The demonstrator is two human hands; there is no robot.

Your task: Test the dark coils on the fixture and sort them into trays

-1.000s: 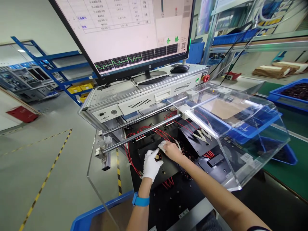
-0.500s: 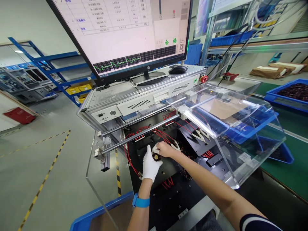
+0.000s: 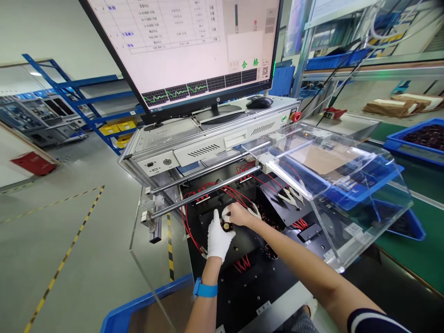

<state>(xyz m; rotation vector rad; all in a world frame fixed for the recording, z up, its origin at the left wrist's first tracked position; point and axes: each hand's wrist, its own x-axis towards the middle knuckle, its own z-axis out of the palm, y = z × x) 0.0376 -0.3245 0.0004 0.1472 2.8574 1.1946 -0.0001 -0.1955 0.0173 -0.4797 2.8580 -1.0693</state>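
A small round motor stator [image 3: 226,226], dark with copper tones and a pale yellow centre, sits low between my hands over the black fixture plate [image 3: 243,245]. My left hand [image 3: 219,238], in a white glove, is closed around its left side with the thumb pointing up. From the upper right, my right hand [image 3: 237,215] reaches in with curled fingers, white covering on the fingertips, pinching at the stator's top edge. What exactly those fingertips grip is partly hidden. Red test leads with white clips [image 3: 255,211] lie just right of my right hand.
Another stator [image 3: 271,251] lies beneath my right forearm. Two metal rails [image 3: 208,192] cross above the fixture, and a clear acrylic cover [image 3: 360,203] stands at the right. Behind is a monitor [image 3: 194,51]. Blue bins [image 3: 416,143] stand right; a blue tray [image 3: 118,317] is at lower left.
The whole view has shifted slightly to the right. Both hands stay at the stator with nearly the same grip.
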